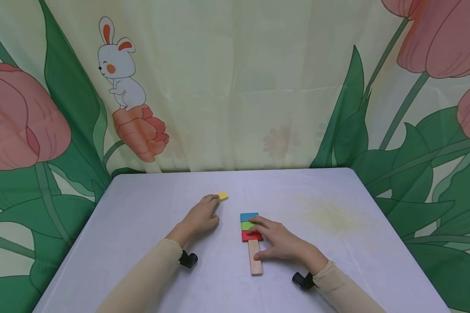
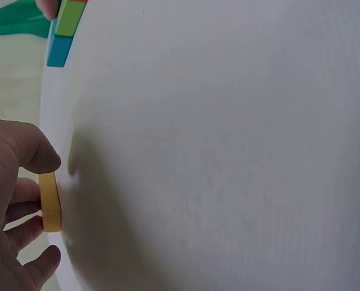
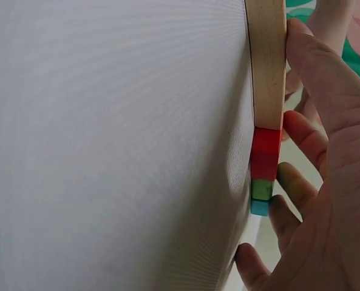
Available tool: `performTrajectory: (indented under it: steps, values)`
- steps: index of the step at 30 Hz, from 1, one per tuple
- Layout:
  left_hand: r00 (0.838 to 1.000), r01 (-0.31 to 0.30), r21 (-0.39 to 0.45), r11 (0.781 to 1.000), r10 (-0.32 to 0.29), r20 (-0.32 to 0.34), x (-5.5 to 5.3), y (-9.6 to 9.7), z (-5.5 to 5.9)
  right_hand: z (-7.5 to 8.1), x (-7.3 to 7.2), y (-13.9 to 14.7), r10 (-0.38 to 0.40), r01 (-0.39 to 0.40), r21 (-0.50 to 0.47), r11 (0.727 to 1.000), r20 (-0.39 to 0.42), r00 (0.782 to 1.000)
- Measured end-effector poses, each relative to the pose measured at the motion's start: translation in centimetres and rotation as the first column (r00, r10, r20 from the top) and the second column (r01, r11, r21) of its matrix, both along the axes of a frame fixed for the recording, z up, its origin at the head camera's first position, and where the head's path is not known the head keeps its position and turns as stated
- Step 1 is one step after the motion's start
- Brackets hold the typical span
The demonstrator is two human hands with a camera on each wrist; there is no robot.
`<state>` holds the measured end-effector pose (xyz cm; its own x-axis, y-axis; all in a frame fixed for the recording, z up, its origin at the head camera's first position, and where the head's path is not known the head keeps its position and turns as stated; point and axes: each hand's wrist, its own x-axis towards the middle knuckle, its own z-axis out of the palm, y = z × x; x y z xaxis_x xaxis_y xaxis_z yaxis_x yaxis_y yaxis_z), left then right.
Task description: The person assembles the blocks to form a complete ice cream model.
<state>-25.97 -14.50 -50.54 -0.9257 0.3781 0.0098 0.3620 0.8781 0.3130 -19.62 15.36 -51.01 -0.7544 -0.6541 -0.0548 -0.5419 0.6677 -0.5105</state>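
Observation:
On the white table, my left hand point(image 1: 199, 219) reaches to a small yellow block point(image 1: 223, 196), its fingertips at the block's left edge. In the head view the left thumb is apart from that block. Nearer the middle, a blue block point(image 1: 249, 216), a green block point(image 1: 246, 226) and a red block point(image 1: 248, 237) lie in a row. A long plain wooden block point(image 1: 255, 266) extends from the red one toward me. My right hand point(image 1: 283, 241) rests over the row with spread fingers. Its fingertips touch the green and red blocks, and its thumb is at the wooden block.
The white tabletop point(image 1: 317, 195) bears a faint yellowish stain on the right. Behind it hangs a curtain point(image 1: 235, 87) printed with tulips, leaves and a rabbit. A small black camera point(image 1: 188, 259) sits at the left wrist, another black camera point(image 1: 303, 281) at the right.

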Motion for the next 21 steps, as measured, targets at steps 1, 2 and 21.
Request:
performTrajectory:
  steps: [1, 2, 21]
  values:
    - [1.000, 0.001, -0.001, 1.000, -0.001, 0.004, 0.0, 0.2, -0.1, 0.0, 0.0, 0.0, 0.001, -0.001, -0.002, 1.000, 0.001, 1.000]
    - [1.000, 0.002, -0.004, 1.000, -0.002, 0.007, 0.0, 0.4, -0.1, 0.1, 0.0, 0.0, 0.002, -0.002, -0.004, 1.000, 0.001, 1.000]
    - [0.995, 0.096, -0.015, 0.995, -0.096, -0.001, 0.0, 3.5, 0.2, 0.1, 0.2, -0.1, -0.006, 0.006, -0.010, 1.000, 0.008, 1.000]
